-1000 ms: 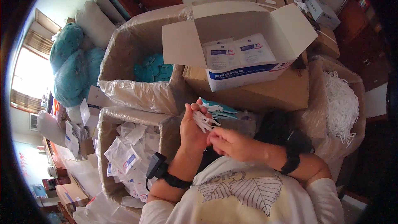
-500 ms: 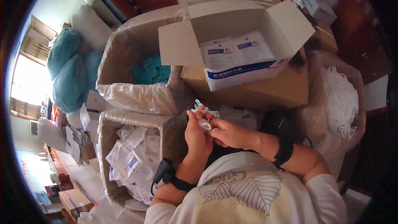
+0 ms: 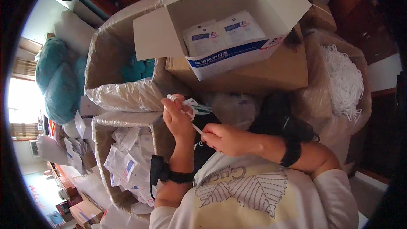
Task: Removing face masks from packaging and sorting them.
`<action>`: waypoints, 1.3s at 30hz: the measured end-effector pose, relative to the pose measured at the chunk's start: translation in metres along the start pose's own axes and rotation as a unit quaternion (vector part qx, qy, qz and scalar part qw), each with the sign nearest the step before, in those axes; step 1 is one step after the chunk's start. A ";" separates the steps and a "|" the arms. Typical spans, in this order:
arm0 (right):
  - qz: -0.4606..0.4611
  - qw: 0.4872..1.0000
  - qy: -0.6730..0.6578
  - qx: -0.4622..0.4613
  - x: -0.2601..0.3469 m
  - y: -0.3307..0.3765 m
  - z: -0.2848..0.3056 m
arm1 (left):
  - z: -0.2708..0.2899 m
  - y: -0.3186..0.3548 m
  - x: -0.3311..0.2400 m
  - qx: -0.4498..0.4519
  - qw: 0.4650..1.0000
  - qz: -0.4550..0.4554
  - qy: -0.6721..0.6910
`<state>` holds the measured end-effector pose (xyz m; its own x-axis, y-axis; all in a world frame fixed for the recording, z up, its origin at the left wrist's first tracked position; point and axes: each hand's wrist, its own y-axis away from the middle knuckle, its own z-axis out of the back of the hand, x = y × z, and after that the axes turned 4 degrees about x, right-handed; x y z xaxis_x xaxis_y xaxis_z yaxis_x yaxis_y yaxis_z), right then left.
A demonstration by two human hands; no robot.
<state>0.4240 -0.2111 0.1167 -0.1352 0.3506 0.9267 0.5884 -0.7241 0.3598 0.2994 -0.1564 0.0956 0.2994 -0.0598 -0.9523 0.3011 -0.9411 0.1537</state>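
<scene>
My left hand is raised and closed on a bundle of white cord, some of it looped round the fingers. Thin teal and white folded edges stick out to the right of that bundle; their kind cannot be made out. A white strand runs straight from the bundle down to my right hand, which is closed round its lower end in front of my shirt.
Ahead stands an open white carton with flat packets. Plastic-lined boxes at left hold teal pieces and white packets. A lined box at right holds a heap of white cords. Teal sacks lie far left.
My hands, close together before, are now apart. The left has moved left and up with the bundle; the right is lower, with a white strand stretched between them. The view has shifted somewhat.
</scene>
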 end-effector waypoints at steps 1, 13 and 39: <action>-0.037 0.995 -0.086 0.018 -0.004 0.005 0.002 | -0.004 -0.002 0.004 -0.004 1.000 -0.007 -0.013; -0.173 0.956 -0.234 0.018 -0.008 0.087 0.038 | 0.014 -0.061 0.000 -0.103 0.985 -0.114 -0.082; 0.219 0.916 0.217 -0.256 -0.025 -0.004 0.032 | -0.039 0.046 -0.062 0.151 0.909 0.236 0.308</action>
<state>0.4505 -0.1977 0.0881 -0.3444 -0.2294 0.9104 0.2261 -0.9614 -0.1567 0.3303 -0.1825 0.1718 0.8085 -0.3706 -0.4572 -0.2272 -0.9131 0.3385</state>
